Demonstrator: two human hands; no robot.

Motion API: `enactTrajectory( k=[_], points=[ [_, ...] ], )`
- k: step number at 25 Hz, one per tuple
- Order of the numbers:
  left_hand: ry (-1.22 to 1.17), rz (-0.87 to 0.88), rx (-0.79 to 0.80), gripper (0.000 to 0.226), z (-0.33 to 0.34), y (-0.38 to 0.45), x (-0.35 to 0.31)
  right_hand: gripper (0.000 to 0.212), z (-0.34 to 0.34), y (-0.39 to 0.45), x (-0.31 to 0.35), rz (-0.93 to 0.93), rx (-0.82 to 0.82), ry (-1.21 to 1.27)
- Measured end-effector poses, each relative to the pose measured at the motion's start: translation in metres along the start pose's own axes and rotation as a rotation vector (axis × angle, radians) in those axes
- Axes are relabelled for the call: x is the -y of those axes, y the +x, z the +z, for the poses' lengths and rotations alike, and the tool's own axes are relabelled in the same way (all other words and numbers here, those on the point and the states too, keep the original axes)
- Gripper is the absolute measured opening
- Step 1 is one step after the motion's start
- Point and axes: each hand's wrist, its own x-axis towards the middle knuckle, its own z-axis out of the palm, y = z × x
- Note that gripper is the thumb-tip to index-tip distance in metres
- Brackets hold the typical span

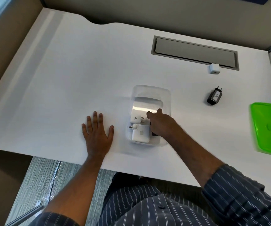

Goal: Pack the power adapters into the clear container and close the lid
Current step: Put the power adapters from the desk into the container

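Note:
A clear container (149, 91) stands open on the white desk, near the front edge. Inside lie two white power adapters: one large (141, 111) with its prongs facing me, one square (140, 134) in the near end. My right hand (161, 123) reaches into the container's right side, fingers curled around a dark adapter (153, 133) that is mostly hidden under the palm. My left hand (97, 129) rests flat on the desk, left of the container, fingers spread. A black adapter (214, 97) and a small white cube adapter (214, 68) lie on the desk to the right. The green lid (270, 128) lies at the right edge.
A grey cable hatch (195, 52) is set into the desk at the back right, just behind the cube adapter. Beige partition walls (131, 8) enclose the desk at the back and left. The desk's front edge (66, 160) runs right below my left hand.

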Motion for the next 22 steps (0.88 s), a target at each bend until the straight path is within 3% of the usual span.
enactTrajectory(
  k=[3,9,12,17,22],
  points=[
    [-0.011,-0.006,0.005,0.075,-0.002,0.001,-0.001,0.029,0.006,0.002,0.001,0.010,-0.010,-0.057],
    [-0.013,-0.002,0.006,0.076,-0.002,0.000,0.000,0.028,0.012,0.007,0.003,-0.022,0.115,-0.046],
    [-0.020,0.000,0.011,0.076,-0.003,0.000,-0.001,0.025,0.009,0.010,-0.002,-0.083,0.082,-0.019],
    [-0.008,0.003,0.012,0.075,-0.003,0.000,-0.001,0.030,-0.016,0.006,-0.018,-0.114,-0.132,0.247],
    [-0.002,0.003,0.026,0.076,-0.004,0.000,-0.002,0.020,-0.038,-0.012,-0.056,-0.166,-0.514,0.613]
  ],
)
